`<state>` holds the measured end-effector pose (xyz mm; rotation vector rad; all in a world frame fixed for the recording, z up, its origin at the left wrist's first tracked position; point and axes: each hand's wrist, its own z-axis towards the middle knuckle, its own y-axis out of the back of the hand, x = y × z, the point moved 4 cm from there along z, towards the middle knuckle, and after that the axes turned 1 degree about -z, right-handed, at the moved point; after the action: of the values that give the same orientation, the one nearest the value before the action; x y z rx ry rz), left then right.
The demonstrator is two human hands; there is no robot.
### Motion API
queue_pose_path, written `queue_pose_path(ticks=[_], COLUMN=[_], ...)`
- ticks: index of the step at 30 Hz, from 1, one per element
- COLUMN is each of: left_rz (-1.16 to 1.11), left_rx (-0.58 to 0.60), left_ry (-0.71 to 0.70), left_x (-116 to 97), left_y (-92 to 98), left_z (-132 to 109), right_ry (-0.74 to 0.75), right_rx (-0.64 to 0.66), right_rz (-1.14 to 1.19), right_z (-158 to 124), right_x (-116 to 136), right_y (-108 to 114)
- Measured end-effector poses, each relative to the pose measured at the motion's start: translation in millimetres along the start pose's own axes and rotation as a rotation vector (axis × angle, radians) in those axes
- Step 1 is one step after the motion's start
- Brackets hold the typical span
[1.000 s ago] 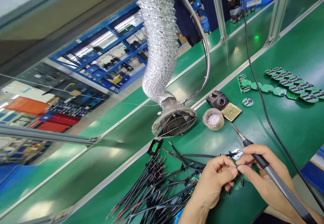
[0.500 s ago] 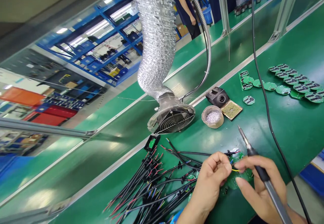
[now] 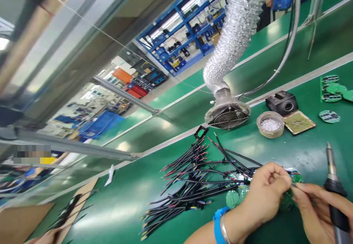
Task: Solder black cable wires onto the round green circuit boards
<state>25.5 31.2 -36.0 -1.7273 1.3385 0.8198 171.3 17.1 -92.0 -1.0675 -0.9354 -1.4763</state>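
My left hand (image 3: 268, 194) is closed in a pinch over green round circuit boards (image 3: 233, 199). Its fingers grip the thin wires of a black cable; their tips are mostly hidden. My right hand (image 3: 317, 207) is wrapped round a soldering iron (image 3: 335, 188), whose tip points up and away from the boards. The thumb and forefinger of that same hand are pinched together at the left fingertips; whatever lies between them is too small to make out. Left of my hands lies a heap of black cables (image 3: 190, 177) with stripped, coloured ends.
A fume extractor hood (image 3: 228, 115) hangs over the bench on a foil duct. Beyond my hands stand a tub of solder bits (image 3: 270, 125), a sponge tray (image 3: 299, 122) and an iron holder (image 3: 281, 103). A round board (image 3: 329, 116) lies at right. A person's hand (image 3: 41, 238) shows lower left.
The view has swung left. My right fingers have closed in from apart to meet my left fingertips, and the iron stands more upright. My left hand keeps its pinch.
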Motion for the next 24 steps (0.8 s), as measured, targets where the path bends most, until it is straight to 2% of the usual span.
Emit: queue_pose_path(ticks=[2, 5, 7, 10, 14, 17, 20, 24], left_rz=[0.199, 0.628, 0.909, 1.181, 1.264, 1.261, 1.253, 1.246], left_rx=[0.043, 0.112, 0.074, -0.02, -0.017, -0.029, -0.055, -0.055], left_ry=[0.024, 0.019, -0.087, -0.254, -0.352, -0.398, -0.408, -0.401], left_x=[-10.4, -22.5, -26.8, -24.5, -15.2, -13.2, -12.6, -10.8], left_y=[4.9, 7.4, 4.8, -1.8, -4.4, -3.0, -2.5, -3.1], left_z=[1.9, 10.7, 16.4, 18.0, 15.1, 15.8, 19.2, 22.1], right_ry=[-0.026, 0.008, 0.074, 0.184, 0.302, 0.366, 0.4, 0.37], right_rx=[0.032, -0.049, -0.096, -0.035, 0.038, 0.145, 0.238, 0.265], right_rz=[-0.016, -0.028, -0.082, -0.178, -0.26, -0.311, -0.398, -0.4], right_z=[9.6, 24.5, 29.0, 30.2, 37.7, 46.8, 50.9, 50.3], right_x=[16.2, 28.8, 28.0, 22.4, 28.3, 40.5, 48.0, 48.7], right_y=[-3.9, 4.0, 14.3, 25.6, 38.2, 44.3, 45.0, 39.1])
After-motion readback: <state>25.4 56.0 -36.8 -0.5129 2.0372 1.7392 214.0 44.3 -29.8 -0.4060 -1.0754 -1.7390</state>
